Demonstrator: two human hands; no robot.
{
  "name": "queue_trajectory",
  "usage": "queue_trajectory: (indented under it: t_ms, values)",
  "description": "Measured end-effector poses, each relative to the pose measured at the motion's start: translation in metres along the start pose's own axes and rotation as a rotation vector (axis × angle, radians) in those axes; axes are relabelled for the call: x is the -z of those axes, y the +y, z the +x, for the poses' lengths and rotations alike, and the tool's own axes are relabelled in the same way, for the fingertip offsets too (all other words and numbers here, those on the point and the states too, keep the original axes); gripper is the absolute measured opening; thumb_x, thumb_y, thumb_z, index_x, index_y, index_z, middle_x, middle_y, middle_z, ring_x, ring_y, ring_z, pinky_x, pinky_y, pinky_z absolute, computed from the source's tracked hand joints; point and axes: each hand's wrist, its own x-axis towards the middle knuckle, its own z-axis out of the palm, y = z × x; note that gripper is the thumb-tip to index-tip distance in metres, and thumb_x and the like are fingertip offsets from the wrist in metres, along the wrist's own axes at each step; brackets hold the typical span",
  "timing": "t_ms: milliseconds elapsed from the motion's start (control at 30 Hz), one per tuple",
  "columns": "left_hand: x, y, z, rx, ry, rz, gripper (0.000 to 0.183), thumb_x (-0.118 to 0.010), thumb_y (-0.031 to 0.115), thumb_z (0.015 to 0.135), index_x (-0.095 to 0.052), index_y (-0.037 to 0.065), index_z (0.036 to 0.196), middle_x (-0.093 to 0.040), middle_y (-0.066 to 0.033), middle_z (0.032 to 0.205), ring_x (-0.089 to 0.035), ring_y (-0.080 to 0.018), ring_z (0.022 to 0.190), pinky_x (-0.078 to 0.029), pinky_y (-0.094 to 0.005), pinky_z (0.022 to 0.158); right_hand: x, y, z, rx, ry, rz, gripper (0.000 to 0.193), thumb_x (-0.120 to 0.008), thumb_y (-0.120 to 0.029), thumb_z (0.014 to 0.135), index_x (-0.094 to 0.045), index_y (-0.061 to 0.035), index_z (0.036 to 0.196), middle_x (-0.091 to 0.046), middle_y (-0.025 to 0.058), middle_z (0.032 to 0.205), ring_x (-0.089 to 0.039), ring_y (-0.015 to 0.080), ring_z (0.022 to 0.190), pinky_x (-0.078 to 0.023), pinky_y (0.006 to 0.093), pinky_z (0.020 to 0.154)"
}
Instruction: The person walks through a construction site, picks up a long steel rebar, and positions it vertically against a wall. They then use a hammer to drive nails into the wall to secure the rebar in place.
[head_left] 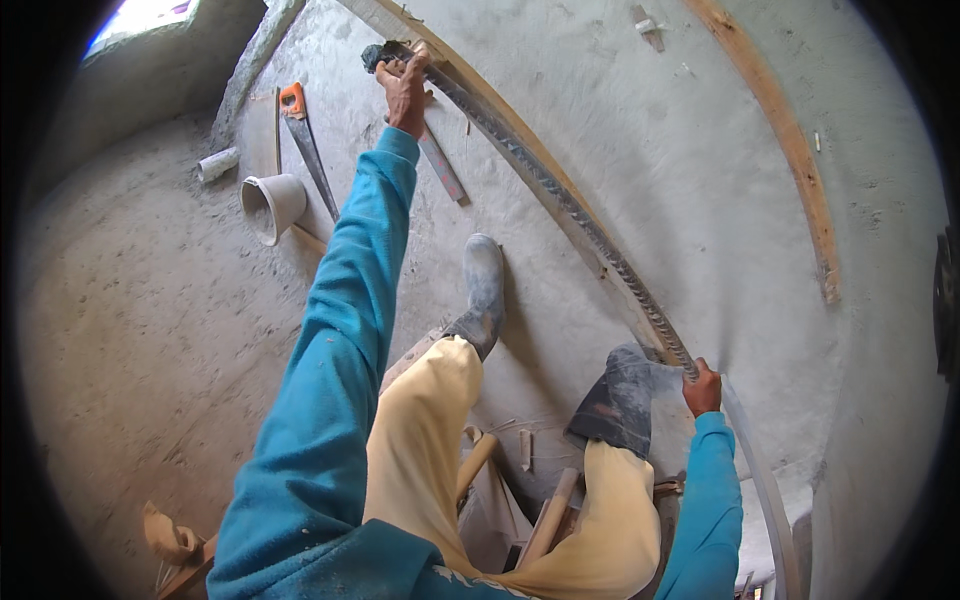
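A long grey bar (570, 205) with a dark, ridged-looking face slants from the upper middle down to the right; its exact kind is unclear. My left hand (405, 90), arm stretched far forward, is closed at its upper end, beside a crumpled black lump (376, 55). Lower right, my right hand (703, 388) is wrapped round the bar in a fist. A wooden plank (540, 148) lies right along the bar. Past my right hand a grey strip (757, 460) curves toward the lower edge; whether it is the same piece, I cannot tell.
Left stand a grey bucket (275, 205), tipped over, and an orange-handled saw (308, 145). A flat grey tool (442, 165) lies below my left hand. Another wooden plank (785, 130) is at right. My boots (484, 275) are on rough concrete; wooden pieces (548, 520) lie between my legs.
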Motion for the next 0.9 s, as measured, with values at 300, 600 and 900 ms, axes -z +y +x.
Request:
queue_trajectory:
  t_ms: [300,600,900]
  values:
    - [-0.010,-0.003,-0.003,-0.029,-0.052,-0.042,0.083,-0.070,0.035,0.080,-0.013,0.012,0.136,-0.037,-0.0172,0.131,-0.045,-0.0331,0.120,-0.046,-0.0511,0.091,-0.010,0.028,0.032,0.023,-0.022,0.076,0.019,-0.069,-0.012,0.075,-0.061,-0.0018,0.089,-0.064,0.0245,0.073,-0.064,0.0424,0.074,-0.050,0.0482,0.063]
    - [0.031,0.010,-0.004,0.088,-0.165,-0.360,0.057,-0.048,0.014,0.093,-0.026,0.010,0.145,-0.038,-0.0112,0.139,-0.050,-0.0319,0.118,-0.047,-0.0480,0.097,0.039,-0.007,-0.016,-0.101,-0.133,0.021,0.020,-0.067,-0.015,0.076,-0.063,0.0004,0.087,-0.062,0.0269,0.070,-0.063,0.0444,0.073,-0.049,0.0483,0.062]
    - [0.044,0.014,0.001,0.271,-0.107,-0.410,0.039,-0.055,0.014,0.091,-0.051,0.004,0.128,-0.058,-0.0169,0.115,-0.064,-0.0298,0.101,-0.061,-0.0391,0.082,0.168,-0.104,-0.106,-0.140,-0.240,-0.026,0.023,-0.066,-0.014,0.077,-0.063,0.0061,0.088,-0.060,0.0292,0.068,-0.064,0.0439,0.074,-0.049,0.0451,0.060]
